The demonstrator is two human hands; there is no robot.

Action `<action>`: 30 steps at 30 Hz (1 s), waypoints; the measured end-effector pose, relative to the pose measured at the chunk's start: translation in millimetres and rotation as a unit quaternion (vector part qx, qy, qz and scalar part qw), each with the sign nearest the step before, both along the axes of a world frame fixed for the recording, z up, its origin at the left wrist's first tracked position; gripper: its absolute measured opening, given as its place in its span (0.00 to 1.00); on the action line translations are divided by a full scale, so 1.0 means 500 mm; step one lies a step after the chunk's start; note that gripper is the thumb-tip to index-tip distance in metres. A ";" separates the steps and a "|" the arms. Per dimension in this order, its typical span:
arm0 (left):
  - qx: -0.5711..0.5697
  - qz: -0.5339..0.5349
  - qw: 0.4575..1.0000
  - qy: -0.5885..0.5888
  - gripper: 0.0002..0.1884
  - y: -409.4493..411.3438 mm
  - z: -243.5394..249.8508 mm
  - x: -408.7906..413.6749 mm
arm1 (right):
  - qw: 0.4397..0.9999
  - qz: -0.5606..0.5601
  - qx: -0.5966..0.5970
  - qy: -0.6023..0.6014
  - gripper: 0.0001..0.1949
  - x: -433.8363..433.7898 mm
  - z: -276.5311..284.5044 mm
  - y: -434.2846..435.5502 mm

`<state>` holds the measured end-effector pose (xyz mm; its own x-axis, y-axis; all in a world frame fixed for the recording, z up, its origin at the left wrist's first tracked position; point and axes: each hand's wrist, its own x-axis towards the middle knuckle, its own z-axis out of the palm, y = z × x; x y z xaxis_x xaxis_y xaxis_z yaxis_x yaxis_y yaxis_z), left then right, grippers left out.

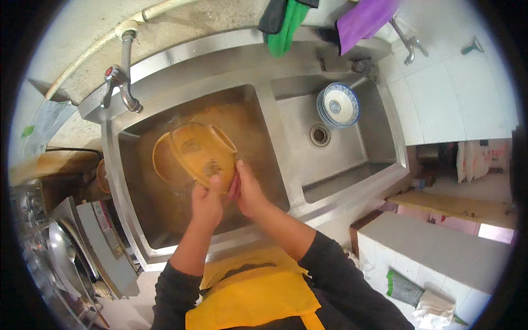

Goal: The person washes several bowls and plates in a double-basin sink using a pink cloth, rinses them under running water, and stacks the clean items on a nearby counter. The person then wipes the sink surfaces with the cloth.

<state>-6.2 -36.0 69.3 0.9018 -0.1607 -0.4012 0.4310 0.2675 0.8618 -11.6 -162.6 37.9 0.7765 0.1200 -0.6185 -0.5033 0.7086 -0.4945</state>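
Observation:
Over the left basin [264, 173] of a stainless steel sink, both my hands hold a yellow bowl [198, 152] tipped on its side. It has dark printed motifs on its wall. My left hand [207, 204] grips the near edge, thumb on the outer wall. My right hand [249, 192] is against the right side, with a bit of pink material [234, 186], perhaps a cloth, under its fingers. Brownish water [243, 123] lies in the basin. Just left of the held bowl shows the curved rim of another yellow dish [159, 159], partly hidden.
A stack of blue-and-white bowls [339, 104] stands in the right basin beside its drain [320, 134]. A tap [126, 88] overhangs the left basin's back corner. Green [284, 33] and purple cloths [363, 24] hang at the back. Metal pans [66, 251] stand at left.

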 end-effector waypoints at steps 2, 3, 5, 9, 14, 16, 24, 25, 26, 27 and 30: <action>0.197 -0.090 0.974 -0.061 0.14 -0.042 0.019 0.010 | 0.998 -0.010 -0.029 -0.059 0.19 0.003 0.062 -0.007; 0.318 -0.146 0.929 -0.115 0.13 -0.072 0.040 0.018 | 0.993 -0.036 -0.062 -0.098 0.21 0.006 0.092 -0.012; 0.449 -0.240 0.840 -0.188 0.12 -0.118 0.062 0.028 | 0.987 -0.052 -0.083 -0.124 0.23 0.011 0.118 -0.045; 0.473 -0.308 0.755 -0.334 0.12 -0.201 0.085 0.043 | 0.989 -0.081 -0.096 -0.078 0.21 0.009 0.134 -0.157; 0.530 -0.361 0.612 -0.462 0.20 -0.256 0.118 0.057 | 0.991 -0.088 -0.103 0.014 0.17 -0.012 0.100 -0.333; 0.560 -0.282 0.584 -0.515 0.18 -0.242 0.106 0.062 | 0.980 -0.100 -0.174 0.010 0.18 -0.020 0.087 -0.394; 0.561 -0.301 0.759 -0.138 0.22 -0.042 -0.066 -0.027 | 0.966 -0.107 -0.221 0.085 0.19 0.037 -0.036 -0.683; 0.548 -0.288 0.777 -0.117 0.22 -0.030 -0.073 -0.044 | 0.962 -0.113 -0.233 0.084 0.19 0.050 -0.059 -0.714; 0.537 -0.271 0.793 -0.095 0.22 -0.013 -0.081 -0.061 | 0.960 -0.115 -0.242 0.082 0.19 0.064 -0.082 -0.739; 0.522 -0.246 0.813 -0.081 0.23 0.022 -0.110 -0.081 | 0.965 -0.113 -0.224 0.074 0.19 0.079 -0.097 -0.758; 0.519 -0.174 0.837 -0.014 0.25 0.102 -0.182 -0.129 | 0.978 -0.116 -0.163 0.057 0.17 0.128 -0.144 -0.798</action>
<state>-70.7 15.0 -21.5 0.8843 0.0057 -0.4668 0.3022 -0.7692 0.5631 52.7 -561.9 -34.1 0.6830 -0.2700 -0.6787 -0.4122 0.6247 -0.6633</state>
